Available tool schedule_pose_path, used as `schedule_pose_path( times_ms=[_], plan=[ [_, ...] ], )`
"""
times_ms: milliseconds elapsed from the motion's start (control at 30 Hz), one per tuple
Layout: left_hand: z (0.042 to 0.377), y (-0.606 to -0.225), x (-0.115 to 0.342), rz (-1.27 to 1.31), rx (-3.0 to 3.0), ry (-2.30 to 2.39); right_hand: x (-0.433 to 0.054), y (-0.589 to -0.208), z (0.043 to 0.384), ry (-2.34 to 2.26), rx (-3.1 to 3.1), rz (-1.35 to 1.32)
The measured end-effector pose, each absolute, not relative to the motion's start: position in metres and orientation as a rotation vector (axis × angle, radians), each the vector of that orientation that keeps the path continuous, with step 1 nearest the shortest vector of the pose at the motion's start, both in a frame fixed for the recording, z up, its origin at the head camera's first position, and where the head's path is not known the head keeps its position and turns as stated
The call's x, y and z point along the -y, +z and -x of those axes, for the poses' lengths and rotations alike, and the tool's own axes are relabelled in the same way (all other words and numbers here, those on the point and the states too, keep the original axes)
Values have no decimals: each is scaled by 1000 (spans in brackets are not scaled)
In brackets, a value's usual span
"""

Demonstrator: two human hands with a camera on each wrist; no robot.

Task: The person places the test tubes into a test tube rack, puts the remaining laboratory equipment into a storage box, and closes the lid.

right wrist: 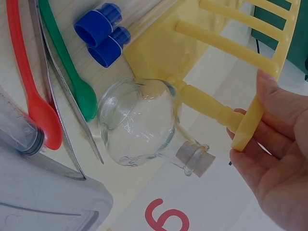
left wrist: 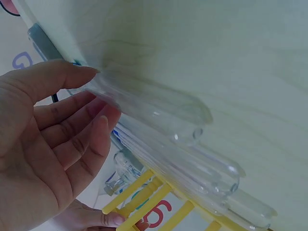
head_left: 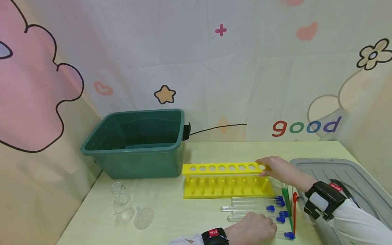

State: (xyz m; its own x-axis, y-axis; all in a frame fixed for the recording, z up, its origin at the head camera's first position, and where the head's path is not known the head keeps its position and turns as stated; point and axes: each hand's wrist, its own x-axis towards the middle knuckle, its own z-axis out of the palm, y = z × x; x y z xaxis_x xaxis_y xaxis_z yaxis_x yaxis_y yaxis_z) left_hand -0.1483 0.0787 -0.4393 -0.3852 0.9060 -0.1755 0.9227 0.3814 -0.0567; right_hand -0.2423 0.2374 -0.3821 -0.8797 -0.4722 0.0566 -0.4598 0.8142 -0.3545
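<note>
A yellow test tube rack (head_left: 228, 196) stands in the middle of the table, its holes bare of tubes. My right hand (head_left: 277, 170) grips the right end of its top bar, thumb on one side and fingers on the other (right wrist: 284, 130). In front of the rack lie several clear test tubes (head_left: 245, 208) with blue caps (right wrist: 98, 26), side by side. Over the nearest test tube (left wrist: 163, 113) is my left hand (head_left: 252, 227), thumb and fingertips pinching it towards its capped end. That blue cap (head_left: 289, 235) shows to the right of the hand.
A corked round glass flask (right wrist: 139, 120) stands by the rack's right end, near green (right wrist: 82, 96) and red spoons (right wrist: 43, 115), tweezers (right wrist: 72, 115) and a syringe (right wrist: 19, 125). A grey lid (head_left: 324, 166) lies right, a green bin (head_left: 137, 163) back left, clear glassware (head_left: 120, 199) front left.
</note>
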Motion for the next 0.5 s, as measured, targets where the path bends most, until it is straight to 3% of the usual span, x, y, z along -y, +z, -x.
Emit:
schedule_pose_path(
  times_ms=[500],
  plan=[
    [145,-414,-63,-1647,-2610,-192,-237,-382,243,-569,-2961,807]
  ],
)
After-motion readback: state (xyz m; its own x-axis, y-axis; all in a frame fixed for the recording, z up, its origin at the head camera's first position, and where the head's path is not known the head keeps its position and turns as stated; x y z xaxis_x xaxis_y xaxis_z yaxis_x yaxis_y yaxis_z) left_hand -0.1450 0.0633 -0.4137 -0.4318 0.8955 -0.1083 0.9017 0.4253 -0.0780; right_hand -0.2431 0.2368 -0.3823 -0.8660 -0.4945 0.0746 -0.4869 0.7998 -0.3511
